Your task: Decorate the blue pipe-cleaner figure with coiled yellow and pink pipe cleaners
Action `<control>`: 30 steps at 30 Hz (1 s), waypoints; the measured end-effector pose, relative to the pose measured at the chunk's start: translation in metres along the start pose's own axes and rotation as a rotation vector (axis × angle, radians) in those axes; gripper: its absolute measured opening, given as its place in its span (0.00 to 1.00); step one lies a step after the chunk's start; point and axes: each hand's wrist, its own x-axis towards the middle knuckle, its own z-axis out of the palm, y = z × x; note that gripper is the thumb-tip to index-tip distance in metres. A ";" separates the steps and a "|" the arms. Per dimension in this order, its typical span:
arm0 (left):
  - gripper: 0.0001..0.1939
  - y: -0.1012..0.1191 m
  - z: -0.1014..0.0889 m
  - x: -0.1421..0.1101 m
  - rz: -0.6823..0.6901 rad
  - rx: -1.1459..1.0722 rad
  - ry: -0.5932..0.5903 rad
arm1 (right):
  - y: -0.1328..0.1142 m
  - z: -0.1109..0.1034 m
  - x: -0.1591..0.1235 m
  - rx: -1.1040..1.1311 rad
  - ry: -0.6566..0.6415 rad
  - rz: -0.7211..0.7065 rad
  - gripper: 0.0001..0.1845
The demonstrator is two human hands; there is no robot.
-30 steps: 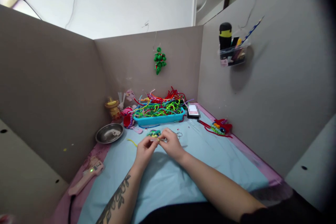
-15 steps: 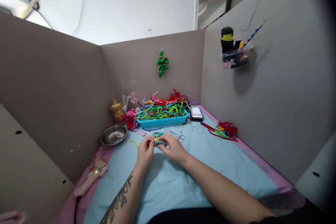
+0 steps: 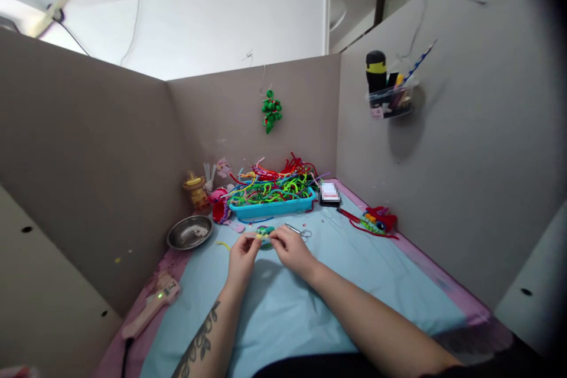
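Observation:
My left hand and my right hand meet over the middle of the table. Both have closed fingers, pinching a thin pale stick with a short yellow piece of pipe cleaner around its middle. Just behind the fingertips lies a teal and green pipe-cleaner piece, partly hidden by them. Small scissors rest beyond my right hand, partly covered by it. A loose yellow pipe cleaner sticks out left of my left hand.
A blue tray heaped with coloured pipe cleaners stands at the back. On the left are a metal bowl with small white bits and a pink glue gun. A red and green pipe-cleaner figure lies right, near a phone-like device. Partitions enclose the table.
My fingers have shifted slightly apart along the pale stick, so the yellow piece between them shows more. The scissors came into fuller view, then were partly covered again. The camera view has tilted a little.

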 end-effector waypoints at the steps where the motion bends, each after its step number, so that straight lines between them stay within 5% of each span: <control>1: 0.13 -0.001 0.000 0.000 -0.011 0.004 -0.008 | 0.000 0.000 0.000 0.009 0.003 -0.005 0.08; 10: 0.12 -0.015 0.002 -0.001 -0.041 0.126 -0.099 | 0.003 0.005 -0.004 0.118 0.008 -0.003 0.09; 30: 0.08 -0.003 0.004 -0.009 0.208 0.347 -0.075 | -0.001 0.003 0.001 0.093 0.027 0.067 0.08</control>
